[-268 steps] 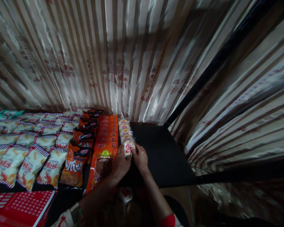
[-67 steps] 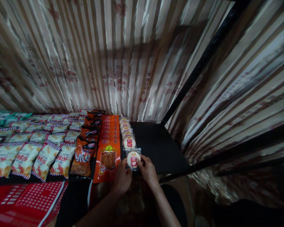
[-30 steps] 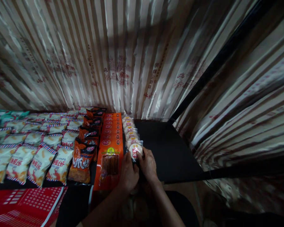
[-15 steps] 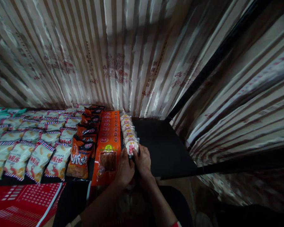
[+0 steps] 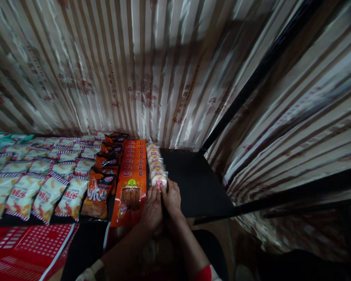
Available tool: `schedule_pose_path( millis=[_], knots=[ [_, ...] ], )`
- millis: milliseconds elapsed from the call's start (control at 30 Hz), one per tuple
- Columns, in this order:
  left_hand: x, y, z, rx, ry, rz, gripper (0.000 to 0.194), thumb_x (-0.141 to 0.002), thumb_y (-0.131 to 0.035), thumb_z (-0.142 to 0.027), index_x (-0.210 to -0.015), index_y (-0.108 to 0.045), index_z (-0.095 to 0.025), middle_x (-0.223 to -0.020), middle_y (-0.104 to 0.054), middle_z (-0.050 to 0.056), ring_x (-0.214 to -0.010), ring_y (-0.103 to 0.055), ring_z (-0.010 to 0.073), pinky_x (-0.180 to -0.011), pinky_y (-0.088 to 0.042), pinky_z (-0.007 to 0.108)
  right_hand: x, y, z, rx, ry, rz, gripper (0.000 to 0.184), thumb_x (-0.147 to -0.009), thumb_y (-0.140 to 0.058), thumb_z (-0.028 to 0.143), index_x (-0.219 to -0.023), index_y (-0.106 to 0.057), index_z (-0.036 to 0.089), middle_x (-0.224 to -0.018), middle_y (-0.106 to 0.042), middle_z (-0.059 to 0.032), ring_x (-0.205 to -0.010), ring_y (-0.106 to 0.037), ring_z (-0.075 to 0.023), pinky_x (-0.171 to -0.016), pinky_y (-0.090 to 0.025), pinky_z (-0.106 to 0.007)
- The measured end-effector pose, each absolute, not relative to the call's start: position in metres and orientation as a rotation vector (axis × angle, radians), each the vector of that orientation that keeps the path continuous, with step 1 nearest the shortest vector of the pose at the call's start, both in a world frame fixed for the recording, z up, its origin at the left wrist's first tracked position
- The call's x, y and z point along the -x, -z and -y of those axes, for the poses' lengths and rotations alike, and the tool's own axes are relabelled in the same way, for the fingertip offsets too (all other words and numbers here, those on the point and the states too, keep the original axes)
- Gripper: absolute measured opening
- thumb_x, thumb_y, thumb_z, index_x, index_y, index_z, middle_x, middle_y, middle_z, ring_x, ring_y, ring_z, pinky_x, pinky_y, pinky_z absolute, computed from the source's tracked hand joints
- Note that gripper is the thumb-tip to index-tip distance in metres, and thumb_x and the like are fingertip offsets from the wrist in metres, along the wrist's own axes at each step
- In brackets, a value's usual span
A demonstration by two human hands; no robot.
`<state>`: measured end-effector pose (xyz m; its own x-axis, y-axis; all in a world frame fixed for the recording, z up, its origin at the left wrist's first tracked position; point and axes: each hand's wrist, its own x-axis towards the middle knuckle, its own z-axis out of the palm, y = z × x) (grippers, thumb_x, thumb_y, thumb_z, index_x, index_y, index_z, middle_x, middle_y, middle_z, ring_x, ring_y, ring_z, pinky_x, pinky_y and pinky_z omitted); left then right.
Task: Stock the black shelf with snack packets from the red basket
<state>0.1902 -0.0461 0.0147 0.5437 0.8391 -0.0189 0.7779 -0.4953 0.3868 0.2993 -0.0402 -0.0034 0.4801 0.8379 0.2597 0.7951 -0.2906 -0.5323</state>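
Observation:
A row of round white crackers in clear packets (image 5: 154, 160) runs back along the black shelf, each overlapping the one behind. At its front end lies the nearest cracker packet (image 5: 159, 181), white with a small red label. My left hand (image 5: 152, 208) has its fingers closed at the packet's left lower edge, partly covering it. From the other side my right hand (image 5: 172, 197) grips the right edge, thumb toward the label. Just left of my left hand are overlapping flat orange packs (image 5: 131, 179); the front one shows brown sticks through a window.
Orange-and-black snack bags (image 5: 98, 193) and rows of white snack bags (image 5: 46, 195) fill the shelf's left. Black shelf surface (image 5: 195, 183) extends right of the crackers, up to a dark metal post (image 5: 236, 105). Striped curtain (image 5: 163, 78) hangs behind. A red basket (image 5: 32, 246) sits lower left.
The view has shifted slightly, so the shelf's right part appears farther left. Both hands stay at the front cracker packet, with the left fingers now lying more over its lower edge.

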Motion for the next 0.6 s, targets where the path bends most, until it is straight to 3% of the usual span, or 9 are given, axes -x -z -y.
schedule_pose_path(
  millis=[333, 600],
  knots=[
    [-0.191, -0.008, 0.043, -2.612, -0.43, -1.372, 0.049, -0.081, -0.032, -0.005, -0.13, -0.039, -0.009, -0.135, -0.041, 0.017, -0.126, -0.036, 0.0248, -0.102, -0.035, 0.042, -0.306, -0.001, 0.036, 2.078, -0.1, 1.309, 0.05, -0.083, -0.04, 0.04, -0.117, -0.053, 0.005, -0.111, -0.059, -0.0168, -0.103, -0.051, -0.025, -0.092, -0.038, -0.036],
    [-0.192, -0.012, 0.039, -2.58, -0.465, -1.374, 0.05, -0.078, -0.037, -0.006, -0.127, -0.041, -0.004, -0.133, -0.042, 0.018, -0.121, -0.039, 0.0256, -0.102, -0.034, 0.039, -0.312, -0.007, 0.028, 2.132, -0.237, 1.347, 0.049, -0.084, -0.041, 0.04, -0.118, -0.055, 0.009, -0.11, -0.062, -0.0129, -0.098, -0.055, -0.0244, -0.087, -0.041, -0.032]
  ],
)
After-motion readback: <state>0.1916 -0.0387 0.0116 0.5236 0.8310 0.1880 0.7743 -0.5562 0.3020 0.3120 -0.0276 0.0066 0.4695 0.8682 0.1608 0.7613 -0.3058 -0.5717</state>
